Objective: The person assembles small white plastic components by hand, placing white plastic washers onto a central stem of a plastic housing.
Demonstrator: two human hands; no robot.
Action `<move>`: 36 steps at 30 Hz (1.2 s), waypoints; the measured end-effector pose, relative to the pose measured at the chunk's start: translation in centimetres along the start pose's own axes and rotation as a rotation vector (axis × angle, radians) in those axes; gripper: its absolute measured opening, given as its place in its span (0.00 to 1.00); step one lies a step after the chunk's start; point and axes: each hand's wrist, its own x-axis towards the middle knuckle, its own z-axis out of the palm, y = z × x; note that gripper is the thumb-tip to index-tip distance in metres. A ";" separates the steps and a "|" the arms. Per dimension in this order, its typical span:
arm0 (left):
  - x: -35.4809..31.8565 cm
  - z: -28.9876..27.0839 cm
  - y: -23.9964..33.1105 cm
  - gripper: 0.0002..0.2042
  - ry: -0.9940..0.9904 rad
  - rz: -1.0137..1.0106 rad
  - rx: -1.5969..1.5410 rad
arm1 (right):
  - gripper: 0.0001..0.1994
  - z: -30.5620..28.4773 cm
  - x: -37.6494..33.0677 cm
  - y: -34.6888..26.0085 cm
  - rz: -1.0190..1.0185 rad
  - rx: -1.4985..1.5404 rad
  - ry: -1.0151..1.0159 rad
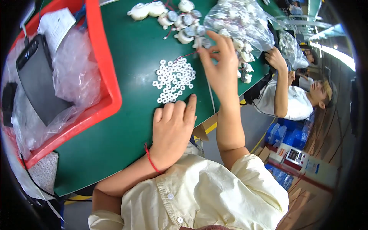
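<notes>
My left hand [172, 128] rests on the green table at its near edge, index finger stretched out, holding nothing. Its fingertips lie just below a loose spread of small white rings [174, 78]. Beyond the rings, my right hand [222, 67] has thumb and index finger around a small white motor with a silver disc [200, 42]; the fingers partly cover it. A thin red wire [188, 55] runs from beside the thumb towards the rings. Several similar white motors [184, 21] with silver discs and wires lie in a cluster at the far side.
A red bin [113, 99] at left holds clear plastic bags, a dark flat device [36, 76] and a paper. A clear bag of white parts [239, 21] lies at the far right. Across that side sits a person in a white shirt [295, 97], one hand near the bag.
</notes>
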 end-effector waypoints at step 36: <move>0.6 -0.8 2.3 0.15 0.246 0.125 -0.398 | 0.23 -5.4 -12.7 0.7 0.492 1.725 -0.186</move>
